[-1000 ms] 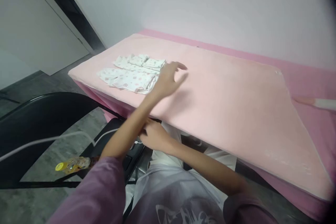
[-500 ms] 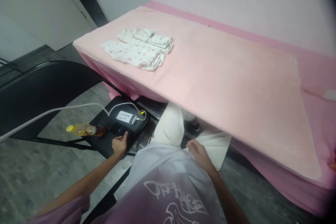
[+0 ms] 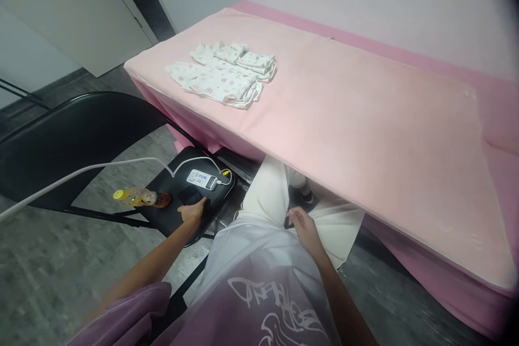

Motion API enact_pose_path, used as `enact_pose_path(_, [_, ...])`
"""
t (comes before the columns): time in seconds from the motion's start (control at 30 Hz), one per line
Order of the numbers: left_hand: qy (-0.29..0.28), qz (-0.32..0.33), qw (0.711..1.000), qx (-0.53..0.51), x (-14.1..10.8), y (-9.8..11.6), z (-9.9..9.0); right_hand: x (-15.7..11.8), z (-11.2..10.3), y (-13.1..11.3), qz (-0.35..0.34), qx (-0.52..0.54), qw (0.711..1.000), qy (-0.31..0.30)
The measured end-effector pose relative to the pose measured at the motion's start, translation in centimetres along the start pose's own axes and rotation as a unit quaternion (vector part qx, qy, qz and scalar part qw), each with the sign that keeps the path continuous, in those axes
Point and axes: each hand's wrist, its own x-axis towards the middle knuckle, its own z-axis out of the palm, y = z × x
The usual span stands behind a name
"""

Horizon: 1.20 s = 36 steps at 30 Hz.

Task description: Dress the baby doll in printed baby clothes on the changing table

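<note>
On the chair seat beside me, my left hand (image 3: 193, 211) is closed on the near edge of a dark phone (image 3: 190, 195). My right hand (image 3: 302, 221) rests between my thighs, its fingers curled; what it holds, if anything, is hidden. Just beyond the phone lies a white power bank (image 3: 201, 179) with a white cable plugged in. A bottle with a yellow cap (image 3: 141, 197) lies to the left of the phone. Two folded white printed garments (image 3: 227, 73) are on the pink table (image 3: 344, 113).
The black folding chair (image 3: 77, 135) stands at the left against the table's near side. A white cable (image 3: 101, 165) runs across it from the left edge. Beyond the table is a pale wall, with a door at the upper left.
My left hand has turned and shifted slightly right along the phone's edge. The whole view has slid a little, so the table and chair appear farther right. My right hand stays in my lap.
</note>
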Motion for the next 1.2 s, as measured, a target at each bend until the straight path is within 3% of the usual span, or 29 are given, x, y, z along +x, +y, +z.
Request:
enact_pose_path(0.1, [0.003, -0.06, 0.998, 0.005, -1.3, -1.1, 0.2, 0.4, 0.4, -0.2, 0.004, -0.017, 1.0, -0.008])
enact_pose_path(0.23, [-0.029, 0.029, 0.999, -0.031, -5.1, -1.2, 0.1, 1.3, 1.7, -1.0, -0.012, -0.041, 0.999, -0.024])
enact_pose_path(0.43, [-0.119, 0.239, 0.956, -0.122, -11.9, 3.5, 1.4, 4.8, 5.3, -2.8, -0.104, 0.027, 0.994, -0.004])
enact_pose_path(0.63, [-0.197, 0.338, 0.908, -0.152, -16.8, 7.9, 4.4, 8.6, 6.7, -3.6, -0.078, 0.126, 0.989, 0.004])
enact_pose_path(0.8, [-0.228, 0.344, 0.901, -0.132, -18.2, 9.5, 6.2, 9.8, 6.3, -2.6, -0.061, 0.095, 0.99, 0.09])
enact_pose_path(1.0, [-0.231, 0.344, 0.901, -0.129, -18.3, 9.7, 7.3, 10.2, 5.8, -1.0, -0.042, 0.145, 0.985, 0.081])
enact_pose_path(1.2, [-0.234, 0.355, 0.897, -0.12, -18.3, 9.3, 7.5, 10.0, 6.0, -2.3, -0.026, 0.083, 0.985, 0.147])
